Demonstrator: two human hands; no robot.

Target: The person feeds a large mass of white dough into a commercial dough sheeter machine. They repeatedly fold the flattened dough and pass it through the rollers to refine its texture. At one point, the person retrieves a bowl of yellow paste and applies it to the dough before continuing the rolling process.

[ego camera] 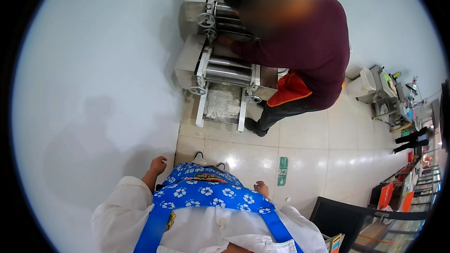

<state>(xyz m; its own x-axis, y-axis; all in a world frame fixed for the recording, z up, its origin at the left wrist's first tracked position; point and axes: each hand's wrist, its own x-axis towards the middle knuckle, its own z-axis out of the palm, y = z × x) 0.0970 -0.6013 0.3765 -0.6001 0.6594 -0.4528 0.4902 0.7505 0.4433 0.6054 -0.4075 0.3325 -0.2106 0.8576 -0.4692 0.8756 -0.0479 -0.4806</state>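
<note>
My left hand (159, 164) hangs beside the white wall, its fingers loosely curled and apart, with nothing visible in it. On the other side, my right hand (261, 188) hangs by the apron's edge, partly hidden by it, and no object shows in its loose fingers. A blue flowered apron (202, 193) covers my front over a white long-sleeved top. Ahead of me stands a dough-rolling machine (230, 72) with polished steel rollers and handwheels. Its near chute (222, 102) is coated with whitish flour or dough residue. Neither hand touches the machine.
A person (299, 38) in a maroon top bends over the machine, one hand among its rollers. A green floor sign (282, 171) lies on the tiles. A white bin (362, 80) stands at right, with a black-framed glass partition (337, 218) nearer. Someone else (415, 140) stands far right.
</note>
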